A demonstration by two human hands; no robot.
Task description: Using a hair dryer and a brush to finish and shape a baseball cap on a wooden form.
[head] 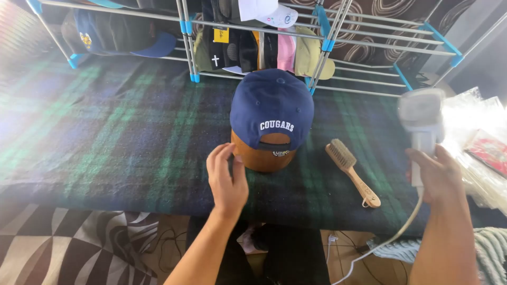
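Head view: a navy cap (pixel 272 108) sits centrally on a tan rounded form (pixel 262 155) upon a plaid-covered table (pixel 132 137); the left hand (pixel 227 179), at 7 o'clock of the cap, is loosely curled and empty, fingertips just beside the form; the right hand (pixel 438 177), at 3 o'clock, is clenched on a white handheld steamer (pixel 421 124), blurred, its cord (pixel 385 243) trailing down; a wooden brush (pixel 351 171) lies between; the cap looks light, soft in the crown, best held by its lower edge; the brim is hidden; the rack (pixel 317 37) of caps at 12 o'clock is cut off.
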